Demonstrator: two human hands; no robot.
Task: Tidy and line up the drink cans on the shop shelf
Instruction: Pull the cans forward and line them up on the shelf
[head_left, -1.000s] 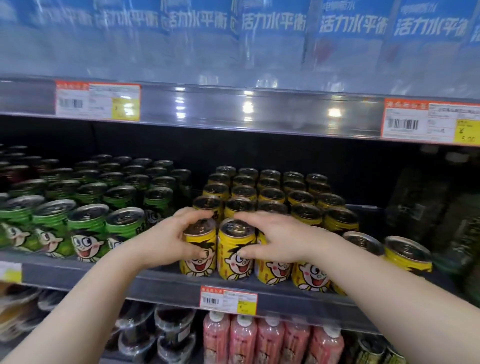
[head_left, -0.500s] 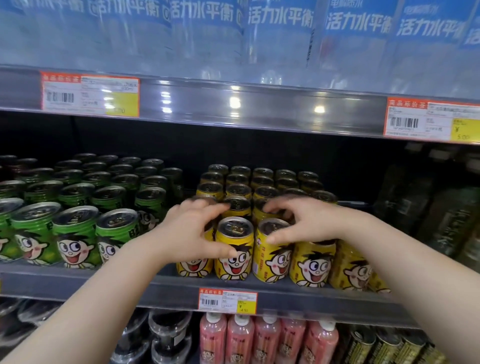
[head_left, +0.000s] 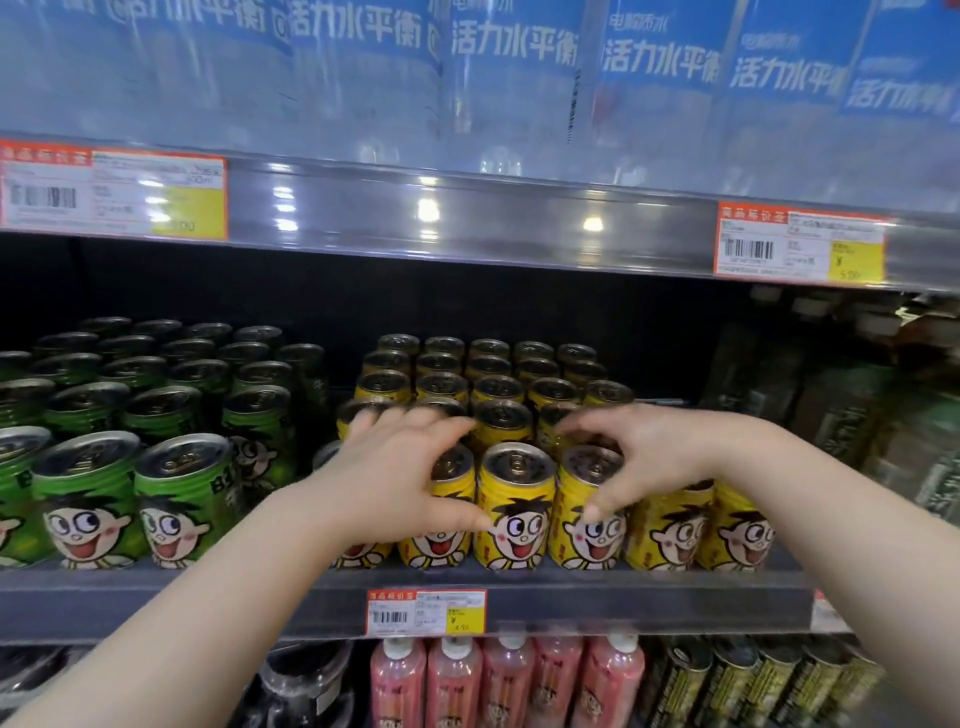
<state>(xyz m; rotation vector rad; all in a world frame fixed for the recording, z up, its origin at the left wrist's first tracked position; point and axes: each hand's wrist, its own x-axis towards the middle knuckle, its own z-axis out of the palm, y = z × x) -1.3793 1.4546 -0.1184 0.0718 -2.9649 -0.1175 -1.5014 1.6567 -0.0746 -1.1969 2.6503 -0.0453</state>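
Yellow drink cans with a cartoon face stand in rows on the middle shelf (head_left: 623, 603). My left hand (head_left: 400, 478) wraps a front-row yellow can (head_left: 447, 545), thumb on its front and fingers over its top. My right hand (head_left: 644, 457) grips another front-row yellow can (head_left: 587, 535), thumb on its face and fingers arched behind the lid. Between the two stands a free yellow can (head_left: 514, 509), upright. More front-row cans (head_left: 727, 530) continue under my right forearm.
Green cans (head_left: 93, 499) of the same brand fill the shelf's left half, with a narrow gap to the yellow block. Dark bottles (head_left: 857, 415) stand on the right. A price tag (head_left: 426, 610) sits on the shelf edge. Pink bottles (head_left: 509, 680) stand below and water packs (head_left: 514, 78) above.
My right hand has shifted one can to the right, leaving a free can between my hands. The yellow cans at the right end now stand in line with the front row.
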